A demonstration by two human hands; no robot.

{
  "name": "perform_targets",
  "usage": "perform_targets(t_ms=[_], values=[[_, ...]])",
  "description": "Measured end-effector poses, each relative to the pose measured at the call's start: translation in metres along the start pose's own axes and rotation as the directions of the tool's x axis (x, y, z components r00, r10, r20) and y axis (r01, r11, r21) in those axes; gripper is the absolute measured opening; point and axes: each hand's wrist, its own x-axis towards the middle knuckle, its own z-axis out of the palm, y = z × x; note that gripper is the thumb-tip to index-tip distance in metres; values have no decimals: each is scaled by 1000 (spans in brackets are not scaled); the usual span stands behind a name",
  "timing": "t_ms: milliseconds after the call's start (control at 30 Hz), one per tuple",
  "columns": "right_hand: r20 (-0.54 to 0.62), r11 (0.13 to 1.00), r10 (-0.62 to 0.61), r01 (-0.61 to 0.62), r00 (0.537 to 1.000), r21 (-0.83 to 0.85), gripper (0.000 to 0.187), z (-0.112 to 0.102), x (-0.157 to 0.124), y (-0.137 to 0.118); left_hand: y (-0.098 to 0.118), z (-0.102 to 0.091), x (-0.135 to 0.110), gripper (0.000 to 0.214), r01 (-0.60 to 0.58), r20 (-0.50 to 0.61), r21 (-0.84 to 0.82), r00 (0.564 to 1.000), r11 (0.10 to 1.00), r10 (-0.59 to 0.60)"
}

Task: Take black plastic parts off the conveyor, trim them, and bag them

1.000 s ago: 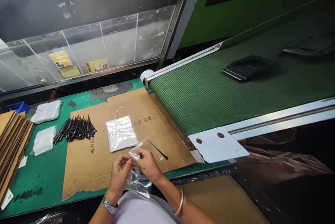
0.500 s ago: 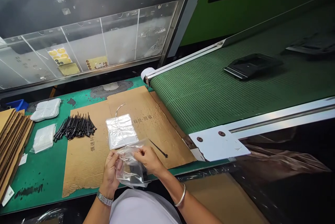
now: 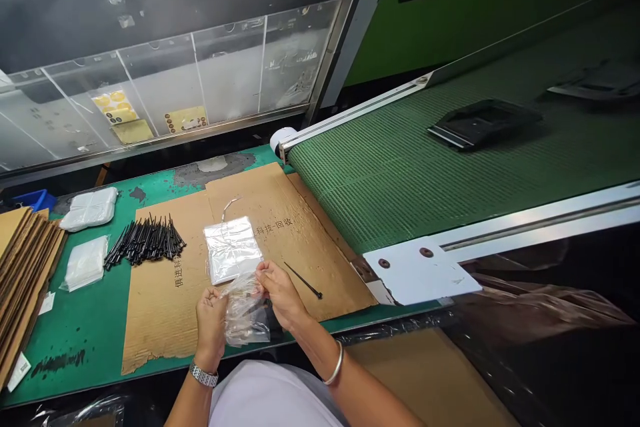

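Observation:
A clear plastic bag [image 3: 247,320] hangs crumpled between my hands, close to the table's front edge. My left hand [image 3: 211,320] pinches its left side near the top. On the other side my right hand [image 3: 280,290] grips the upper corner, fingers closed. Just beyond the hands lies a stack of clear plastic bags [image 3: 233,247] on flattened cardboard [image 3: 165,320]. One thin black pin-like part [image 3: 303,280] rests right of my right hand. A pile of similar black parts [image 3: 145,240] lies to the left, partly on the cardboard.
A green conveyor belt [image 3: 375,167] slopes down from the right, carrying a black plastic part [image 3: 483,124] and another behind it. Packs of white bags [image 3: 86,264] lie on the green table at left, beside stacked cardboard sheets [image 3: 30,280]. A white end plate [image 3: 420,274] juts over the table's right edge.
The bag has gone from spread out to more bunched between my hands. My right hand has risen slightly, and its grip sits nearer the bag's upper corner.

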Motion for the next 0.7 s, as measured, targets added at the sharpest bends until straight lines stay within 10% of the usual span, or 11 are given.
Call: perform_targets(t_ms=[167,400,700], values=[[165,997,-53,61,985,-45,18,-4,3,4,-12,-16,8,15,-182,-86,370,970,911,229],[460,896,-207,356,863,-264,32,8,-4,3,-18,-19,1,34,-486,221,631,860,605,460],[268,715,-261,372,928,-592,34,0,11,23,-14,-42,10,17,-379,210,879,852,288,479]])
